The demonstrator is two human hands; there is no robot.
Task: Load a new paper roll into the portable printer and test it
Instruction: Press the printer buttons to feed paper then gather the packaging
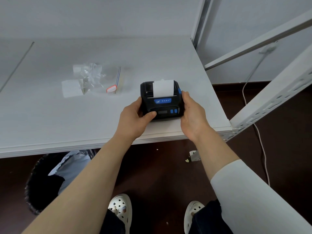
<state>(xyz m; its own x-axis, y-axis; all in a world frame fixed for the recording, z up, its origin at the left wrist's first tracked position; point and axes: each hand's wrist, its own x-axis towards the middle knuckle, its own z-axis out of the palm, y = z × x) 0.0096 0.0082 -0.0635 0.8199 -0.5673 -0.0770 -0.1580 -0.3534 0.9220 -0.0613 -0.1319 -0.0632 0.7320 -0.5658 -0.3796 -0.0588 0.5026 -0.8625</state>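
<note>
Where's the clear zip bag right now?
Head view: the clear zip bag lies on the white table, left of and slightly beyond the printer, which sits near the table's front right corner.

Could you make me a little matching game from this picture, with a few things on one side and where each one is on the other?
Things:
1. printer
2. paper strip
3. clear plastic bag
4. white cable

Places:
A. trails down to the dark floor on the right
B. gripped between the left hand and the right hand
C. sticks up out of the slot on top of the printer
D. lies on the table, left of the printer

Pairs: 1-B, 2-C, 3-D, 4-A
</note>
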